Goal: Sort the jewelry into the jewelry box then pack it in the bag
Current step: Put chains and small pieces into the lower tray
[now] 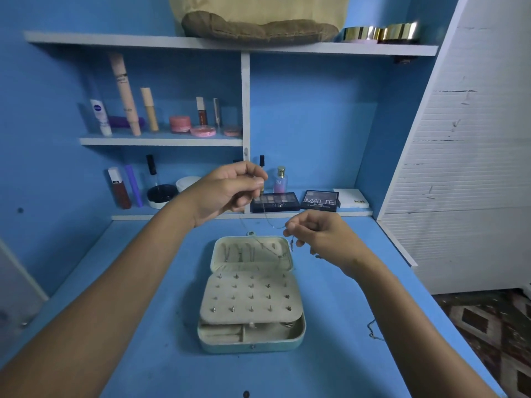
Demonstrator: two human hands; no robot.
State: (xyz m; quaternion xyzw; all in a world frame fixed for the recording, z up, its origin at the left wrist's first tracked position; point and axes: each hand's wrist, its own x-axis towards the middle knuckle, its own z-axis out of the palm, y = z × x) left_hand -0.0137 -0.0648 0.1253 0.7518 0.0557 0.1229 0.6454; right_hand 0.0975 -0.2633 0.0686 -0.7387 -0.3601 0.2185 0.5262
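Observation:
An open teal jewelry box [253, 344] lies in the middle of the blue desk, its lid flat at the far side. A cream earring panel [253, 297] studded with several earrings covers most of its base. A thin chain necklace [268, 218] stretches in the air above the lid between both hands. My left hand [230, 193] pinches its upper end, and my right hand [319, 234] pinches the lower end. Another chain [373, 330] lies on the desk near the right edge. A beige bag [258, 21] sits on the top shelf.
Shelves behind the desk hold cosmetic tubes, pink jars [180, 123] and bottles. Eyeshadow palettes [320, 200] and a perfume bottle [280, 179] stand on the low ledge right behind my hands. Two gold tins [382, 33] sit on the top shelf. A white panel wall rises at right.

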